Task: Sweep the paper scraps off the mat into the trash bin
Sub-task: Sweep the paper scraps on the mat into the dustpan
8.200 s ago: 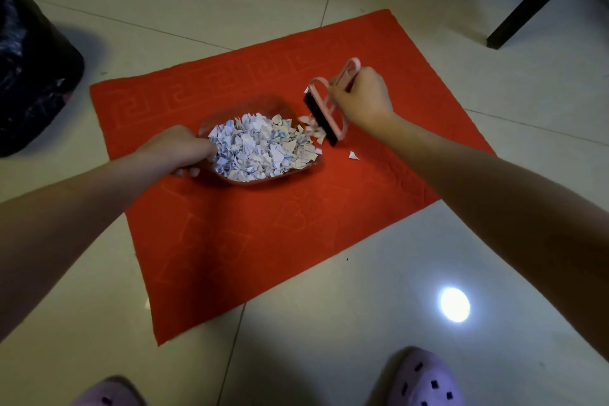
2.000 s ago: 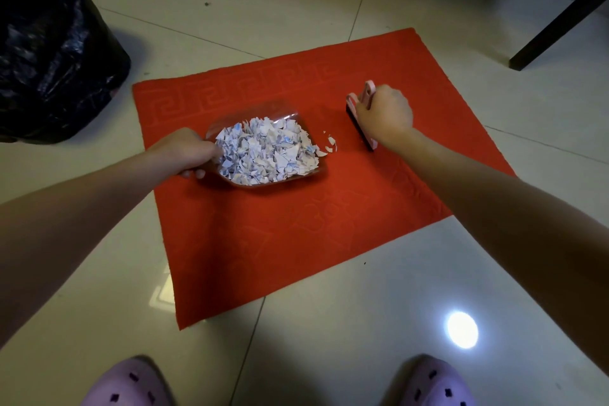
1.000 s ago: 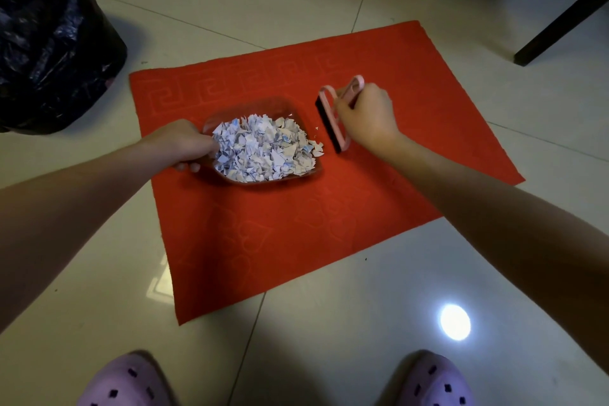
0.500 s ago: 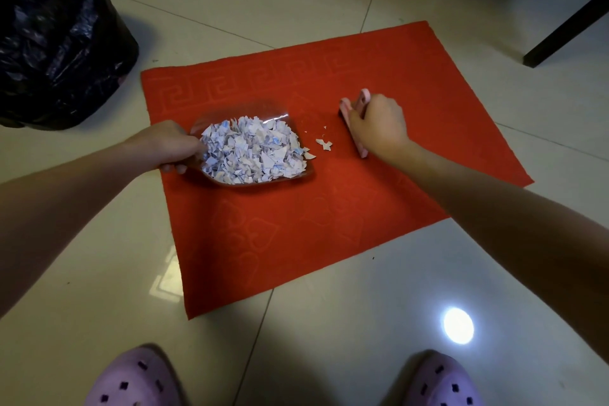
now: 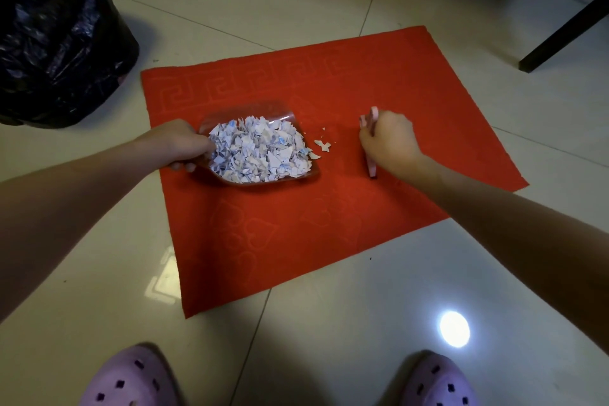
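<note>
Left hand is gripping the clear dustpan by its handle, and right hand is wrapping round the pink brush on the red mat. Paper scraps are sitting heaped in the pan, with a few strays just right of it. I'm guessing they're featherlight, so I'm planning to carry it level by the handle.

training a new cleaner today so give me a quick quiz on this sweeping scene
1. True or false: all the paper scraps are already in the dustpan.
2. Which hand grips the pink brush? A) left B) right
3. Fill in: the trash bin stands beyond the mat's far-___ corner.
Key: 1 false, loose scraps lie on the mat between dustpan and brush. 2 B, the right hand; the left hand holds the dustpan. 3 left.
</note>
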The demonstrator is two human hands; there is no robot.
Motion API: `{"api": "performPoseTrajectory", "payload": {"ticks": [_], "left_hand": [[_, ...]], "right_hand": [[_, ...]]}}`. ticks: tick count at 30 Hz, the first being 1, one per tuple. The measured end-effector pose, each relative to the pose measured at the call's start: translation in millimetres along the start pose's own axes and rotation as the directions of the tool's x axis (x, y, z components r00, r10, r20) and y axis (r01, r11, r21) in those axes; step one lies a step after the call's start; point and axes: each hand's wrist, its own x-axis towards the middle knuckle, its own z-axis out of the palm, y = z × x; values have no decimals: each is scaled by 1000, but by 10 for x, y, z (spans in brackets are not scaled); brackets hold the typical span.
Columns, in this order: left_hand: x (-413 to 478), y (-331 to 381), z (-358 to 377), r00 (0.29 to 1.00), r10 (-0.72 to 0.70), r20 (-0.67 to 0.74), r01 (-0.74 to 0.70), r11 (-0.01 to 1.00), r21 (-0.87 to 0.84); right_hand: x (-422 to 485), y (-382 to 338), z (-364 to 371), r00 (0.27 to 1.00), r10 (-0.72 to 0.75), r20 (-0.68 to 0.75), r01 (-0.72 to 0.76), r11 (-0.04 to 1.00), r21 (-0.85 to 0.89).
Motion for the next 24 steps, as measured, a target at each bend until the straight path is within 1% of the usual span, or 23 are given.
{"api": "performPoseTrajectory", "payload": {"ticks": [2, 8, 12, 14, 17, 19, 21, 24], "left_hand": [[-7, 11, 13, 1000, -3, -4, 3, 1000, 4], [-17, 13, -5, 1000, -8, -8, 8, 1000, 0], [-3, -39, -58, 1000, -10, -15, 10, 1000, 0], [-5, -85, -73, 1000, -22, -11, 22, 1000, -17], [-2, -133, -88, 999, -36, -9, 36, 999, -29], [-6, -139, -92, 999, -42, -11, 42, 999, -29], [-17, -132, -84, 999, -44, -11, 44, 999, -31], [-44, -110, -57, 999, -47, -13, 46, 998, -30]], "right_hand": [[-9, -115, 67, 999, -31, 14, 31, 998, 50], [157, -437, 213, 999, 14, -37, -5, 974, 229], [191, -364, 136, 996, 68, -59, -42, 933, 359], [227, -292, 40, 992, 89, -93, -47, 924, 379], [298, -249, -85, 986, 82, -142, -29, 939, 341], [348, -265, -118, 988, 56, -146, -25, 978, 207], [368, -300, -93, 994, 39, -106, -30, 996, 83], [310, -397, -1, 1000, -5, 16, 5, 999, 39]]}}
